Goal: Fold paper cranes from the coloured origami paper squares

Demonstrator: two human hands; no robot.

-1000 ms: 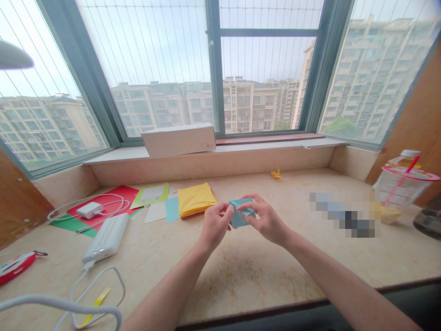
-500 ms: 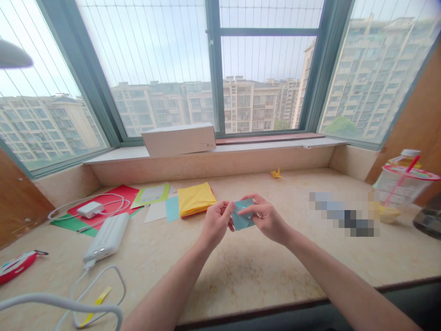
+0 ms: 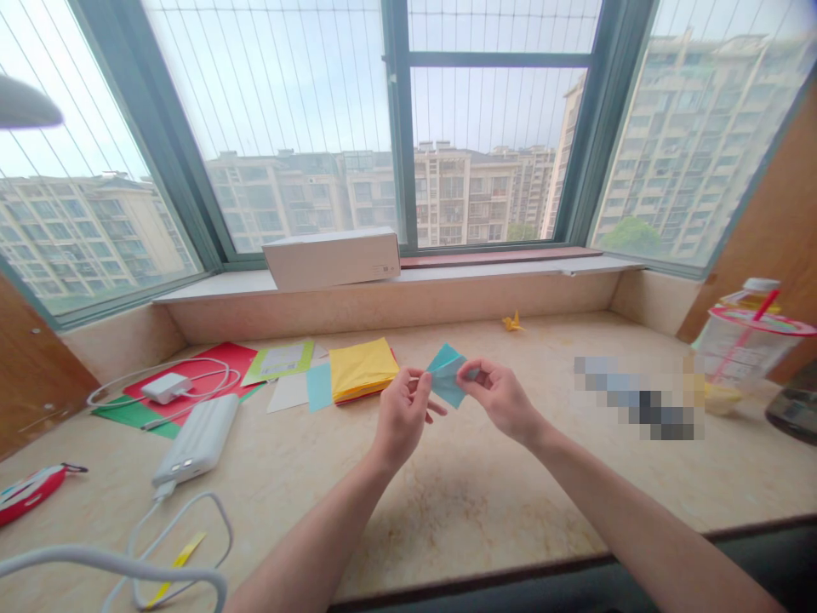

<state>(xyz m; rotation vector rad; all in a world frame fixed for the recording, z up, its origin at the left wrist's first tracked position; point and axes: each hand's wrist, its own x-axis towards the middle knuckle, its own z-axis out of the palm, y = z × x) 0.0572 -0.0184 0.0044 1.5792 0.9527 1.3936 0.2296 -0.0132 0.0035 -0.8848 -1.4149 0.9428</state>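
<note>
A small folded piece of blue paper [image 3: 448, 376] is held up above the counter, turned so one corner points upward and one down. My left hand [image 3: 406, 410] pinches its left corner between thumb and fingers, with the lower fingers stretched out below. On the other side, my right hand [image 3: 499, 397] pinches the right corner between thumb and index finger. A yellow paper crane [image 3: 512, 321] stands behind the hands, near the back wall. To the left of my left hand lies a stack of yellow paper [image 3: 362, 369], with a light blue sheet [image 3: 319, 387] beside it.
Red paper [image 3: 223, 362], green paper [image 3: 137, 415], a charger plug [image 3: 167, 388] and a white power bank [image 3: 199, 438] with cables lie left. A plastic cup [image 3: 734, 349] with a red straw stands right. On the sill rests a white box [image 3: 332, 260]. The counter edge [image 3: 465, 577] runs nearest me.
The blue paper has been turned from squared-up to corner-up. My right hand's fingers have moved from across its face to its right corner.
</note>
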